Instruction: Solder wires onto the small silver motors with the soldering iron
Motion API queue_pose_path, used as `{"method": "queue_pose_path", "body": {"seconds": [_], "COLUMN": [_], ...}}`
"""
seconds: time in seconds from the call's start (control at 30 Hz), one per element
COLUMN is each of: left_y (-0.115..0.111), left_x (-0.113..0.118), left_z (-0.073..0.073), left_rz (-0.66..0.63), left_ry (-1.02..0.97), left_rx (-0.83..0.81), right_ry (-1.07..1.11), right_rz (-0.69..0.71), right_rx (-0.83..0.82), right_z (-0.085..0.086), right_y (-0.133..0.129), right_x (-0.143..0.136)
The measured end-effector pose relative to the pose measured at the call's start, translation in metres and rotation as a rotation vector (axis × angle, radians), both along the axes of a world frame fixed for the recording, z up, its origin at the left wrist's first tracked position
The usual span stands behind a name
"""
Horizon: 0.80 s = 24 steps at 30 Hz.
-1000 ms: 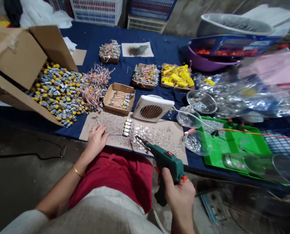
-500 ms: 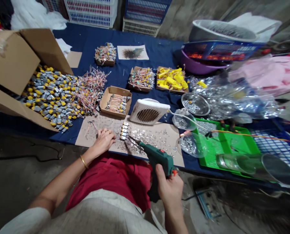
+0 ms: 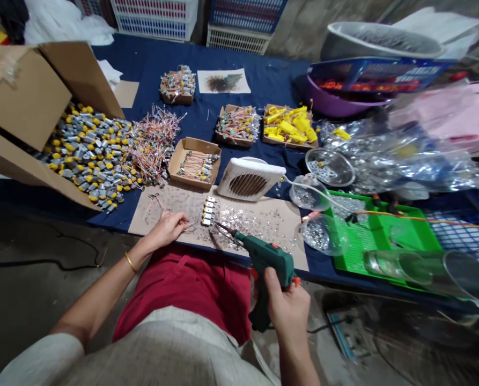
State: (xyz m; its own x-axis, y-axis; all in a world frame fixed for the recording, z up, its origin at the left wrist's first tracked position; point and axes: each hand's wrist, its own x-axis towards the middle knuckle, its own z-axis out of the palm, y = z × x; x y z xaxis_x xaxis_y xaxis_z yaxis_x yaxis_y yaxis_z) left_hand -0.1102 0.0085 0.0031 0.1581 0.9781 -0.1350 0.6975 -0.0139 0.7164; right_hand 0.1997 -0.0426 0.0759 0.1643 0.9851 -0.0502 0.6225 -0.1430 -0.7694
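My right hand (image 3: 289, 305) grips a dark green soldering gun (image 3: 269, 257) by its handle. The gun's thin tip points left, close to a short row of small motors (image 3: 208, 211) standing on a cardboard sheet (image 3: 259, 214). Just left of that row, my left hand (image 3: 167, 229) is closed, its fingertips pinched around thin wires (image 3: 190, 228) near the sheet's front edge. More loose wires (image 3: 154, 206) lie behind this hand. Small metal bits are scattered over the sheet to the right of the motors.
A small white fan (image 3: 252, 179) stands behind the sheet, beside a carton tray of wired parts (image 3: 194, 163). Left is a large box (image 3: 17, 96) spilling motors (image 3: 90, 155). A yellow-parts tray (image 3: 289, 127), metal bowl (image 3: 330, 167) and green basket (image 3: 354, 241) lie to the right.
My left hand has drawn back slightly left from the motors, and wires now show at its fingertips. The soldering gun's tip has moved a little away from the row. The view has shifted slightly.
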Motion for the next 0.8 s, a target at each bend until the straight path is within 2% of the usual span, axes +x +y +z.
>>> {"method": "queue_pose_path", "body": {"seconds": [0.17, 0.33, 0.43, 0.53, 0.63, 0.7, 0.8], "left_y": [-0.001, 0.0, 0.001, 0.005, 0.012, 0.016, 0.019], "left_x": [0.004, 0.003, -0.003, -0.003, 0.003, 0.007, 0.005], "left_z": [0.001, 0.006, 0.008, 0.01, 0.008, 0.006, 0.009], "left_rz": [-0.028, 0.014, -0.001, -0.048, 0.029, 0.082, 0.026], "left_ry": [0.062, 0.037, -0.031, -0.213, -0.35, -0.355, -0.33], "left_rx": [-0.035, -0.09, -0.081, -0.232, -0.373, -0.364, -0.319], "right_ry": [-0.006, 0.005, -0.01, -0.002, 0.013, 0.026, 0.045], "right_rz": [0.019, 0.03, 0.021, 0.014, 0.001, -0.011, -0.007], "right_rx": [0.034, 0.035, 0.027, -0.006, -0.032, -0.032, -0.024], "right_z": [-0.001, 0.003, 0.003, 0.002, 0.001, 0.0, 0.0], "right_y": [0.003, 0.002, -0.002, -0.005, -0.005, -0.004, -0.003], "right_x": [-0.013, -0.017, -0.011, -0.006, -0.004, -0.005, -0.007]}}
